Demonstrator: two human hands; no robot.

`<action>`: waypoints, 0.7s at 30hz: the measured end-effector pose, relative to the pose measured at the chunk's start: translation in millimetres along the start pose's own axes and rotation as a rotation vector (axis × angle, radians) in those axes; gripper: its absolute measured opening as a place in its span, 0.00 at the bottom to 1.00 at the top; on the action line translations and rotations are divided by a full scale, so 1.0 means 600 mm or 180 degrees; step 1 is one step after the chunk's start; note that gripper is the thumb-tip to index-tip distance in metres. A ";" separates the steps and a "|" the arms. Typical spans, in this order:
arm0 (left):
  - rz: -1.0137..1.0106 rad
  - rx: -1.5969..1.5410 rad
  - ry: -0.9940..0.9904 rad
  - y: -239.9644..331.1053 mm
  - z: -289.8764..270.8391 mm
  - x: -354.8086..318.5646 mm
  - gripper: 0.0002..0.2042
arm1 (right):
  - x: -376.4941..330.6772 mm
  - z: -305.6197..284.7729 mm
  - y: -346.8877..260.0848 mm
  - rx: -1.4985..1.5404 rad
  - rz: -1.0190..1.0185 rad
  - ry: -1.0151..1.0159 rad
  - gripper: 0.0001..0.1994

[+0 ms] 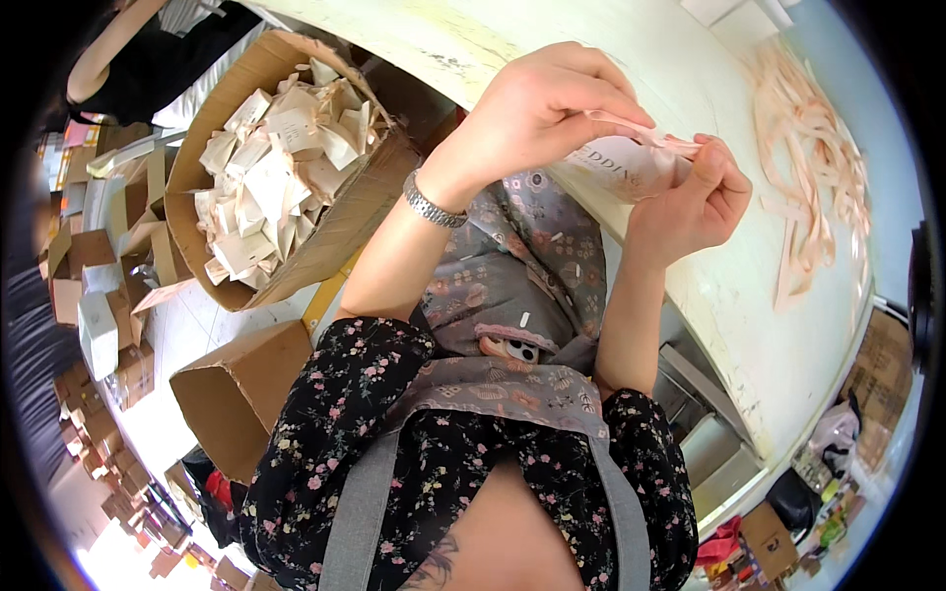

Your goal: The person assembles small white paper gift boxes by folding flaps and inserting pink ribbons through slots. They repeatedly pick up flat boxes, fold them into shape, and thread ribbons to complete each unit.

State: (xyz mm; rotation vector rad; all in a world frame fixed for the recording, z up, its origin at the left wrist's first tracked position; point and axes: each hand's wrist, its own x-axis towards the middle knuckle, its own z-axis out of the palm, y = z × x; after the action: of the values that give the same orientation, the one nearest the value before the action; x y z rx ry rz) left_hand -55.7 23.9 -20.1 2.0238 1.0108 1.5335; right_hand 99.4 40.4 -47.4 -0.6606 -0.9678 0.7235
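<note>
Above the table's near edge, both hands hold a whitish printed piece (619, 165), thin like paper or fabric, with a pink ribbon (645, 130) along its upper edge. My left hand (552, 103), a metal watch on its wrist, pinches the ribbon between thumb and fingers. At the other end, my right hand (695, 207) is closed on the ribbon and the corner of the piece, its thumb on top. Whether the piece is a bag or a flat card I cannot tell. Further right, a loose heap of pale pink ribbons (803, 167) lies on the white table (729, 305).
To the left stands a big cardboard box (384, 187) filled with cream printed pieces (281, 177). Nearer me is a smaller open carton (246, 379). Several cartons (118, 286) are stacked at far left, where another person's arm (113, 44) shows.
</note>
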 end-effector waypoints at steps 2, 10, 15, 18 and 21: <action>0.0001 0.0161 0.0259 0.009 -0.029 -0.022 0.08 | -0.022 0.035 -0.006 -0.0038 0.0129 -0.0123 0.04; -0.0502 0.4573 0.1843 0.007 -0.396 -0.158 0.26 | -0.072 0.112 -0.032 0.0286 0.0073 -0.2090 0.08; -0.0611 0.4282 0.1812 -0.090 -0.302 -0.224 0.19 | 0.026 0.081 -0.017 -0.1391 -0.1177 -0.2459 0.09; -0.0548 0.3691 0.1681 -0.089 -0.166 -0.206 0.16 | 0.207 0.092 0.036 -0.3912 -0.1827 -0.1712 0.08; -0.0416 0.2945 0.1573 -0.058 -0.070 -0.141 0.14 | 0.388 0.039 0.125 -0.4692 -0.2780 -0.0509 0.23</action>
State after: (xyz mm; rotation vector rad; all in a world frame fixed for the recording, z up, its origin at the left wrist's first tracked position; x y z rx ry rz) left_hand -117.2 -20.6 -86.1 2.0324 2.3377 1.7052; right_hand 148.1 272.1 17.9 -1.2757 -1.7173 -0.8788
